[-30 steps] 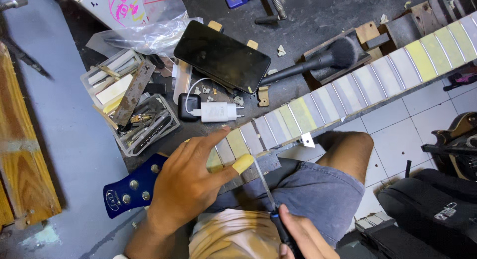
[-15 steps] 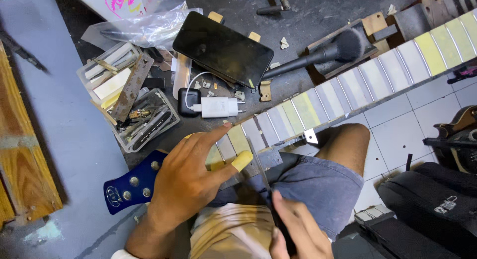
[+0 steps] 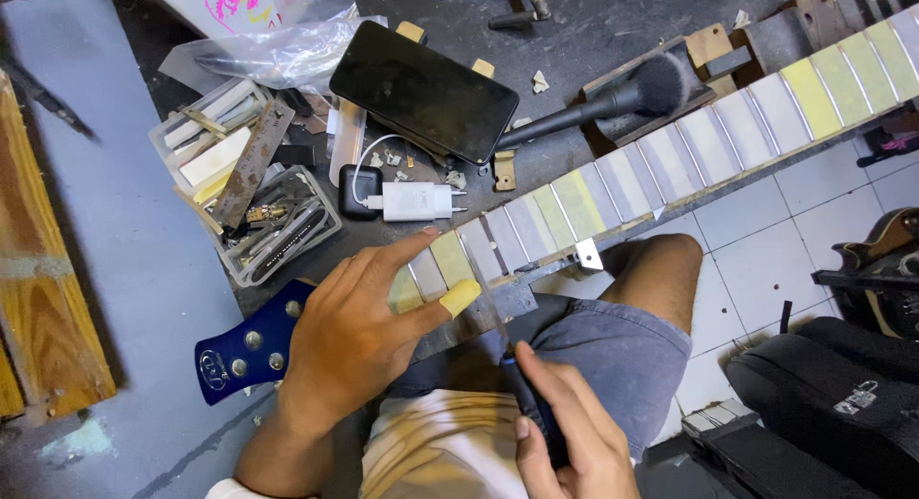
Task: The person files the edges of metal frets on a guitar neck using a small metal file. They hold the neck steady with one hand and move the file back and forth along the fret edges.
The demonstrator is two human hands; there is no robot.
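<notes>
Gripping the dark tool (image 3: 522,389), your right hand (image 3: 565,432) has come closer to the neck (image 3: 593,198) than a moment ago, its tip now at the taped frets. Your left hand (image 3: 359,332) stays spread flat over the neck beside the blue headstock (image 3: 239,351). Farther away, the phone (image 3: 421,89) and brush (image 3: 613,99) lie unmoved.

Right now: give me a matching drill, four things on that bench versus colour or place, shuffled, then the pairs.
Things:
1 headstock
2 charger plug
3 phone
4 left hand

Descriptions:
A white, below the phone
B black, lying screen up on small wooden blocks
C blue, with round metal posts
D resting on the taped guitar neck, thumb tip covered in yellow

Pairs: 1-C, 2-A, 3-B, 4-D
</notes>
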